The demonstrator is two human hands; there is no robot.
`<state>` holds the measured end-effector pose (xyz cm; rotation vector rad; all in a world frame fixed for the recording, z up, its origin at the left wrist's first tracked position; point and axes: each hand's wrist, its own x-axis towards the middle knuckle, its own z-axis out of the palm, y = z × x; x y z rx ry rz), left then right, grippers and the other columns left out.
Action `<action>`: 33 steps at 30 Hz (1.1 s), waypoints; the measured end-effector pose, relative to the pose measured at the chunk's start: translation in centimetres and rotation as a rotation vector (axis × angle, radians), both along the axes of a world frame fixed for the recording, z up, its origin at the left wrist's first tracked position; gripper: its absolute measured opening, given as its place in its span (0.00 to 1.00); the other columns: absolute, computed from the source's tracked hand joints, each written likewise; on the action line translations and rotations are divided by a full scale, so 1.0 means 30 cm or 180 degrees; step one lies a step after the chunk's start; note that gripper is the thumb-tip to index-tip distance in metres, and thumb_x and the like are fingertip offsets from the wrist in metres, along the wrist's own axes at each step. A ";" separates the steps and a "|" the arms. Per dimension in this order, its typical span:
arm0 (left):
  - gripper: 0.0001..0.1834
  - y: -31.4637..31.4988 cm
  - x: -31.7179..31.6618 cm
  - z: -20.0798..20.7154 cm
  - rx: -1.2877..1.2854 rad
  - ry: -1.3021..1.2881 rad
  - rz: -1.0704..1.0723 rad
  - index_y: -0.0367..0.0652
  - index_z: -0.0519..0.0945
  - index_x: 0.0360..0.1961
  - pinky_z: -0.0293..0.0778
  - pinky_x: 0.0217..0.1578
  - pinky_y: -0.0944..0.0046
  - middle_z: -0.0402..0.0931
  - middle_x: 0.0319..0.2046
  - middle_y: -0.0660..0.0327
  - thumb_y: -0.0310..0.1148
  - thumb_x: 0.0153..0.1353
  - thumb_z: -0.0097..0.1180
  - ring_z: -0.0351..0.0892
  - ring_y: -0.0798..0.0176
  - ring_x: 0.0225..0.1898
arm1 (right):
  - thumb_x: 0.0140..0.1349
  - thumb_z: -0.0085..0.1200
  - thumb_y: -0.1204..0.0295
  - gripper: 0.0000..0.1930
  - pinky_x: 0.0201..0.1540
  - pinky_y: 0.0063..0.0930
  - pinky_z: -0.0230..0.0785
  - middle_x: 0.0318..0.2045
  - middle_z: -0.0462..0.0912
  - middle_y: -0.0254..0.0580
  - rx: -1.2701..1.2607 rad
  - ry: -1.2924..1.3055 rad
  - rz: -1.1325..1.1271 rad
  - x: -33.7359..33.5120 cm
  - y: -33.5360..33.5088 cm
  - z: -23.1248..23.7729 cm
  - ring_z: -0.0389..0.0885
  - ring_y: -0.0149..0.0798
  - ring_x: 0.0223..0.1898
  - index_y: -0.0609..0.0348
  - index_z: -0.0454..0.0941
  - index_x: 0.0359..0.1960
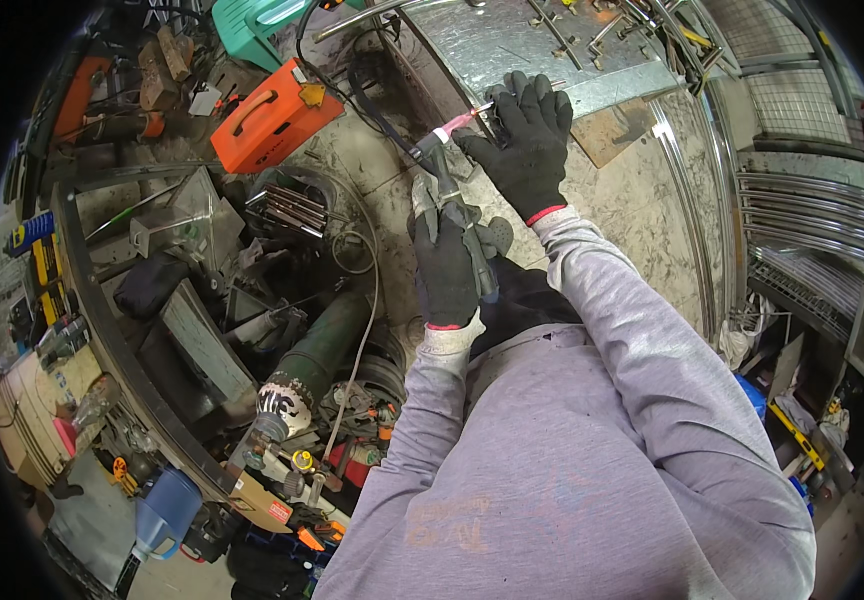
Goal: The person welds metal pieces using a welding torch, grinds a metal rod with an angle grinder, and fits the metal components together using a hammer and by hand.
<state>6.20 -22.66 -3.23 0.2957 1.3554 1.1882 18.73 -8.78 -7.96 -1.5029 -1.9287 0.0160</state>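
Observation:
My gloved left hand is wrapped round the dark handle of a TIG welding torch. The torch's pink nozzle points up and to the right, toward my other hand. My gloved right hand is at the near edge of a metal-topped bench, its thumb close to the nozzle. A thin metal rod shows on both sides of its fingers, which appear closed over it; their undersides are hidden. A dark cable runs from the torch toward the upper left.
An orange welding machine stands at the upper left. Left of me, a green gas cylinder lies near a metal frame full of scrap. Shiny tubes are stacked at right. Long metal strips lie nearer.

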 end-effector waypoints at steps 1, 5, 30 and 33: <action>0.16 0.001 0.001 0.002 0.0000 0.0002 -0.0001 0.42 0.79 0.50 0.79 0.25 0.63 0.85 0.31 0.58 0.45 0.81 0.52 0.84 0.63 0.24 | 0.57 0.74 0.39 0.39 0.80 0.61 0.49 0.69 0.81 0.51 0.0000 0.0002 -0.0001 -0.001 0.000 0.001 0.70 0.62 0.75 0.58 0.86 0.60; 0.15 0.001 0.001 0.013 -0.0003 0.0053 -0.0009 0.42 0.79 0.50 0.80 0.26 0.63 0.85 0.32 0.58 0.44 0.81 0.52 0.85 0.63 0.26 | 0.57 0.73 0.39 0.39 0.80 0.61 0.49 0.69 0.80 0.50 -0.0024 0.0007 0.0016 -0.002 -0.001 0.003 0.70 0.62 0.75 0.57 0.86 0.60; 0.16 -0.027 0.019 0.016 0.0514 0.1258 -0.0324 0.45 0.77 0.49 0.80 0.27 0.63 0.85 0.30 0.58 0.47 0.83 0.49 0.85 0.63 0.27 | 0.54 0.76 0.40 0.38 0.72 0.57 0.58 0.62 0.83 0.50 0.0259 -0.0055 0.0101 0.000 0.010 0.009 0.74 0.57 0.67 0.57 0.84 0.56; 0.17 -0.014 -0.018 -0.003 0.0070 0.0137 0.0030 0.45 0.78 0.50 0.80 0.28 0.63 0.85 0.30 0.58 0.49 0.83 0.49 0.85 0.63 0.27 | 0.54 0.75 0.39 0.40 0.76 0.58 0.54 0.65 0.82 0.51 0.0220 -0.0049 0.0052 -0.003 0.007 0.002 0.72 0.60 0.71 0.57 0.84 0.58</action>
